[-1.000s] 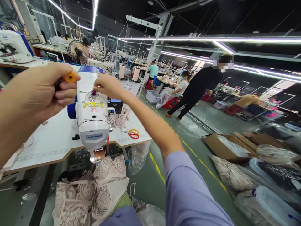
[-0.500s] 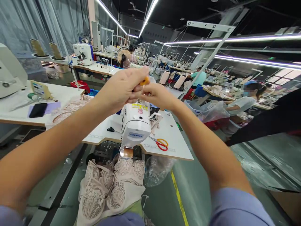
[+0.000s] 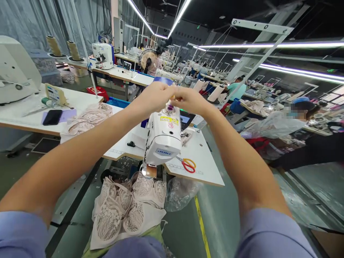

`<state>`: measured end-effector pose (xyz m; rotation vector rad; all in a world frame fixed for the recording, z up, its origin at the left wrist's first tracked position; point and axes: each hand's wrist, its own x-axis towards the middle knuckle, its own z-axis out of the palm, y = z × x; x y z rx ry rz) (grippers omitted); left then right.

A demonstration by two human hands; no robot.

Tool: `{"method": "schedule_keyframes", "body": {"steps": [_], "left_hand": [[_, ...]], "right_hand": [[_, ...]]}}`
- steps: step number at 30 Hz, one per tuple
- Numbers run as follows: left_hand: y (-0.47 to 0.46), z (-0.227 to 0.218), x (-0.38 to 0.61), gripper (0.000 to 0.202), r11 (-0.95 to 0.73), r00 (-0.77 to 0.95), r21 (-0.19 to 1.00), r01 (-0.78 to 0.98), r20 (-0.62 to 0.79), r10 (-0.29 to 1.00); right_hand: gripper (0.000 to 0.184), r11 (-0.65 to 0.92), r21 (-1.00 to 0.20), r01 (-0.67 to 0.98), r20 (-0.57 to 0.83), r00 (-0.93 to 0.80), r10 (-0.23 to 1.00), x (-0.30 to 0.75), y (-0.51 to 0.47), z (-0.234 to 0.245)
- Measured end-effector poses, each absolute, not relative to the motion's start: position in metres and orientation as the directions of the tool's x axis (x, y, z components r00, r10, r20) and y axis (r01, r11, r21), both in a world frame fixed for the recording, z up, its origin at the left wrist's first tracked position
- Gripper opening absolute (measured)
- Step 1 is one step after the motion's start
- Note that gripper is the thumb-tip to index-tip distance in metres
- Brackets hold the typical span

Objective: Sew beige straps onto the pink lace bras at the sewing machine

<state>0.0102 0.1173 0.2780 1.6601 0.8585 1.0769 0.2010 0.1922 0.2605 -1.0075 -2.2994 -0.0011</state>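
My left hand and my right hand meet above the white sewing machine, their fingers closed and touching at the tips. Between them a sliver of a small orange thing shows; the fingers hide most of it. It appears to sit in my left fingertips, and what my right fingers pinch is hidden. Below the machine head, beige lace bras lie over my lap. Scissors with red and yellow handles rest on the table to the right of the machine.
On the left table are a black phone and more beige lace pieces. Thread cones stand behind the machine on the right. A co-worker sits at the right. A clear plastic bag hangs under the table edge.
The view has shifted, so machine and tables appear further right. Both hands are lower against the background and closer together. The orange thing, plainer before, is now mostly covered by fingers.
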Motion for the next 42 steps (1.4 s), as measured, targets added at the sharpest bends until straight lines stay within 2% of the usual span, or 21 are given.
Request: {"method": "schedule_keyframes", "body": {"steps": [2,4,9,14,17,20,25,28,31,32,33,34,36,38,40,42], "left_hand": [[0.119,0.276,0.007,0.026,-0.317,0.377,0.944,0.089,0.263,0.888],[0.122,0.276,0.006,0.027,-0.347,0.398,0.933,0.091,0.286,0.872],[0.134,0.272,0.008,0.028,-0.338,0.299,0.931,0.138,0.287,0.91],[0.134,0.268,0.007,0.028,-0.282,0.424,0.956,0.079,0.224,0.878],[0.137,0.27,0.013,0.027,-0.314,0.372,0.946,0.075,0.266,0.889],[0.141,0.268,0.012,0.025,-0.315,0.257,0.929,0.197,0.261,0.931],[0.142,0.273,0.012,0.028,-0.322,0.281,0.836,0.445,0.211,0.936],[0.143,0.282,0.028,0.031,-0.345,0.229,0.708,0.616,0.258,0.939],[0.15,0.281,0.04,0.026,-0.343,0.26,0.565,0.75,0.225,0.939],[0.154,0.277,0.04,0.023,-0.338,0.291,0.583,0.739,0.176,0.94],[0.158,0.272,0.038,0.021,-0.303,0.306,0.674,0.673,0.119,0.945],[0.161,0.267,0.034,0.021,-0.227,0.317,0.776,0.589,0.036,0.948],[0.164,0.259,0.025,0.021,-0.058,0.329,0.902,0.428,-0.095,0.939],[0.164,0.255,0.016,0.021,0.055,0.316,0.946,0.32,-0.161,0.935],[0.16,0.255,0.012,0.022,0.084,0.295,0.96,0.267,-0.165,0.941],[0.157,0.254,0.011,0.023,0.075,0.285,0.966,0.247,-0.147,0.947]], "right_hand": [[0.029,0.754,-0.145,0.64,0.458,-0.632,0.625,0.203,0.19,0.263],[0.026,0.788,-0.117,0.605,0.444,-0.678,0.586,0.2,0.189,0.265],[0.03,0.752,-0.133,0.646,0.448,-0.637,0.627,0.199,0.196,0.265],[0.025,0.763,-0.174,0.622,0.463,-0.633,0.621,0.208,0.187,0.262],[0.024,0.749,-0.152,0.645,0.466,-0.621,0.63,0.204,0.192,0.264],[0.026,0.728,-0.044,0.684,0.448,-0.638,0.627,0.207,0.192,0.264],[0.015,0.769,0.018,0.639,0.494,-0.675,0.549,0.205,0.179,0.261],[0.014,0.714,0.013,0.7,0.462,-0.638,0.617,0.202,0.186,0.267],[0.01,0.692,-0.017,0.722,0.382,-0.635,0.672,0.222,0.195,0.27],[0.01,0.701,-0.046,0.711,0.39,-0.633,0.668,0.229,0.193,0.268],[0.01,0.71,-0.086,0.699,0.41,-0.625,0.664,0.235,0.188,0.266],[0.011,0.727,-0.128,0.675,0.428,-0.624,0.654,0.237,0.183,0.264],[0.017,0.767,-0.199,0.611,0.441,-0.643,0.626,0.232,0.172,0.26],[0.018,0.796,-0.226,0.562,0.43,-0.675,0.599,0.221,0.168,0.26],[0.015,0.792,-0.203,0.576,0.427,-0.675,0.601,0.209,0.172,0.264],[0.019,0.763,-0.157,0.627,0.444,-0.645,0.622,0.2,0.179,0.27]]}}
